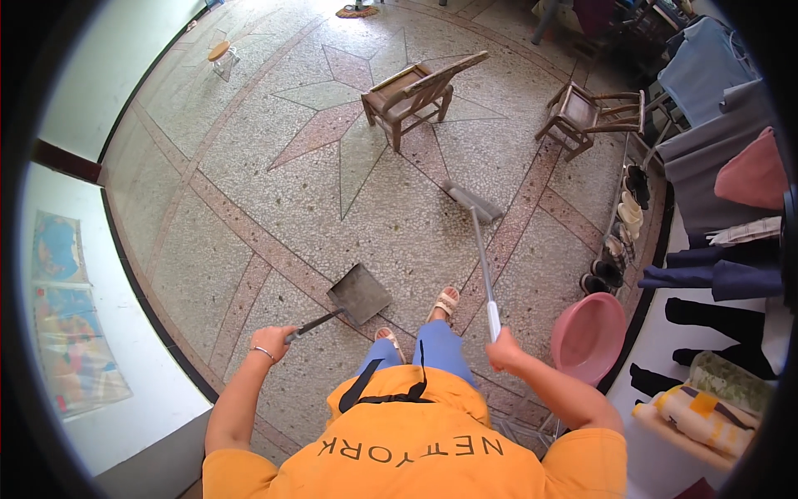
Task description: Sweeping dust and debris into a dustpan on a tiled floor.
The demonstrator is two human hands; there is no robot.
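My left hand [272, 343] is closed around the dark handle of a grey dustpan [360, 294], whose pan is by the floor just ahead of my feet. In my right hand [506, 350] is the pale grip of a long-handled broom [481, 249]. The grey broom head [472, 201] lies farther out on the speckled terrazzo floor [299, 231], to the right of the dustpan and apart from it. Slight blur softens the bristles. Some dark specks dot the floor around the head.
Beyond the broom stands a wooden chair [408, 100], with a second wooden chair [580, 115] to its right. A row of shoes [629, 215] and a pink basin [588, 337] line the right wall, under hanging clothes [717, 274]. A small round stool [219, 52] is far left.
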